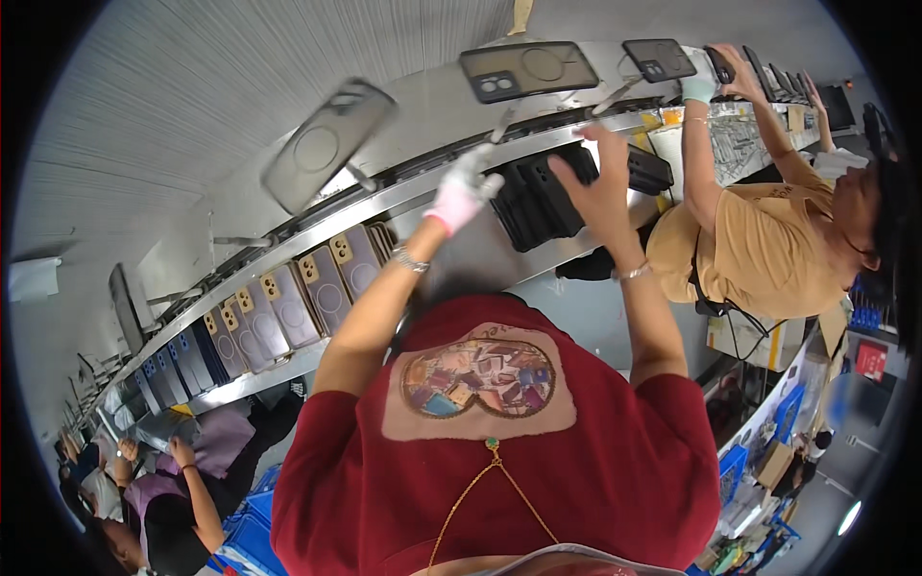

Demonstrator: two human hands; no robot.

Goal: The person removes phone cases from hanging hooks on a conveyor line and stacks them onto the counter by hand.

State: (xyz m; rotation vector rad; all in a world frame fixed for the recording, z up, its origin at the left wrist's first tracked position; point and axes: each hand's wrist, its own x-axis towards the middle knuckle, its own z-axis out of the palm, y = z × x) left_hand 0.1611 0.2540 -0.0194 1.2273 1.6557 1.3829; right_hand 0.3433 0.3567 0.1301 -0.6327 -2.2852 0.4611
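Note:
My left hand [466, 187], in a white and pink glove, is at the metal edge of the conveyor line, fingers apart and nothing in them. It is close to the metal holder below a dark-framed translucent phone case [526, 71]. My bare right hand [600, 187] is raised with thumb and fingers spread over a row of black phone cases [540, 197]. Left of my gloved hand, another translucent phone case [331, 146] sits tilted on its holder, blurred. Both cases carry a ring mark.
Purple-grey cases with gold camera frames [288, 307] stand along the ledge at left, with dark blue ones [173, 370] beyond. A co-worker in a tan shirt [759, 250] reaches to the line at right, near a smaller case [659, 60]. More people sit at lower left, near blue crates [252, 528].

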